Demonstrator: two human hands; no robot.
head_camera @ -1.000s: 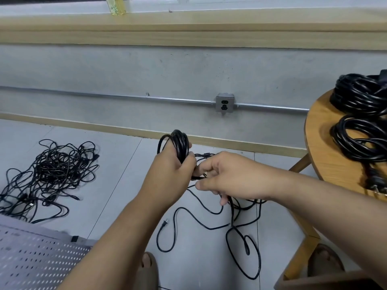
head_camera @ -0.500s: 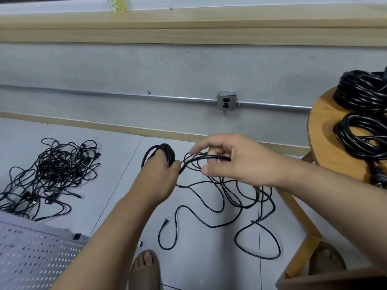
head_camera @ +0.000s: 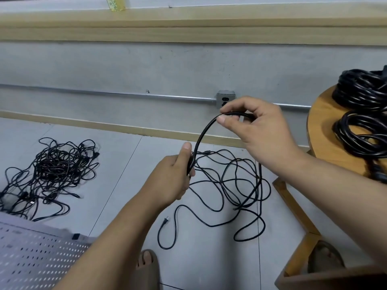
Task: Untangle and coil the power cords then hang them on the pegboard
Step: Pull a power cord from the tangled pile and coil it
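Black power cord [head_camera: 202, 136], coiling step: left grip [head_camera: 174, 177] clenched round it, right grip [head_camera: 262, 132] pinching a raised arc, remainder loose on floor [head_camera: 125, 185]; next, I judge, bring that arc over to the left.

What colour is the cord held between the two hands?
Black; the cord shows best in the head view.

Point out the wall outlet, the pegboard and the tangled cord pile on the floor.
wall outlet [head_camera: 224, 98]: head view, its grey faceplate.
pegboard [head_camera: 31, 260]: head view, its perforated face.
tangled cord pile [head_camera: 58, 166]: head view, its dense middle.
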